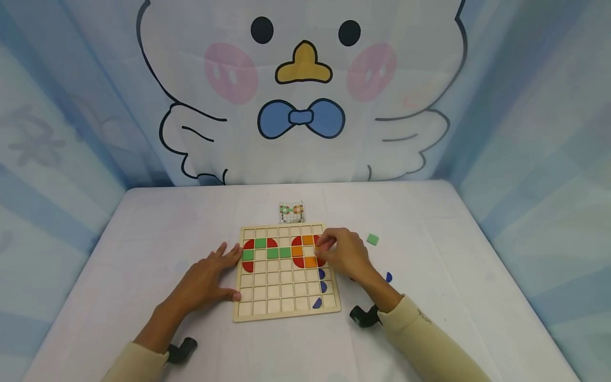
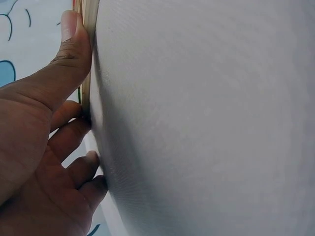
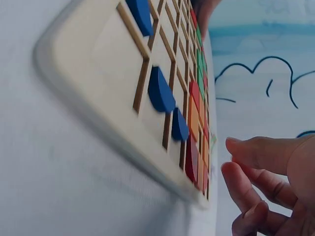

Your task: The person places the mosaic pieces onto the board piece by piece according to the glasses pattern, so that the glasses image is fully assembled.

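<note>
The left hand (image 1: 202,281) spreads wide against the left edge of a square pale wooden grid board (image 1: 287,304) on white cloth (image 1: 143,254). The right hand (image 1: 348,252), thumb and fingertips narrowly spaced, partly hides curved red pieces (image 1: 321,262) at the board's right side; whether it pinches one I cannot tell.

Right hand (image 1: 345,251) hides part of the board (image 1: 273,292) near its right edge; unclear whether it pinches anything. Card (image 1: 291,212) print too small to read. Left sleeve (image 1: 137,365), right sleeve (image 1: 429,339) cut off, head view.
</note>
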The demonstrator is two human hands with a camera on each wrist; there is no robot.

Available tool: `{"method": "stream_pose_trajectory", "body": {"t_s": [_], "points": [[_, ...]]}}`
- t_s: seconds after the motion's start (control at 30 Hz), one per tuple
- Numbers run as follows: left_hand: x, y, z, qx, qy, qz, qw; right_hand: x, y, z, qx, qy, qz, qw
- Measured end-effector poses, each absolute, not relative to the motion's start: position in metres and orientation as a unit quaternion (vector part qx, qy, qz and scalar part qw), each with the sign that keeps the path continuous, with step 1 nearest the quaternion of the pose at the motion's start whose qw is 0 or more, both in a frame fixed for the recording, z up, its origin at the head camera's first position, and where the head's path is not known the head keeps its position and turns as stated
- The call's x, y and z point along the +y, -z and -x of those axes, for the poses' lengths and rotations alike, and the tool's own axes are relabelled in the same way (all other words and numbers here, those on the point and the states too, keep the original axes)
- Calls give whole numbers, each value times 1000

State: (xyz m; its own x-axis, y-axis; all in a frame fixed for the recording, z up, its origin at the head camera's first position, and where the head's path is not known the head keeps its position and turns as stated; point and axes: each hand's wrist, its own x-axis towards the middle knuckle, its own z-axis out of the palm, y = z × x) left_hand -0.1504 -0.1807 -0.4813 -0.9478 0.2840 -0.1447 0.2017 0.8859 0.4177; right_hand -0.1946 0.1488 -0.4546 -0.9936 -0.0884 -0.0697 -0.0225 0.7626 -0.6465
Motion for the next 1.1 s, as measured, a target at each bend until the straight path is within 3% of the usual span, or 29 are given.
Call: {"method": "stream_pose_trajectory", "body": {"t_s": [1.1], "points": [[-181, 480, 150, 964, -209, -128, 102, 262, 461, 208, 958, 279, -65, 8]]}}
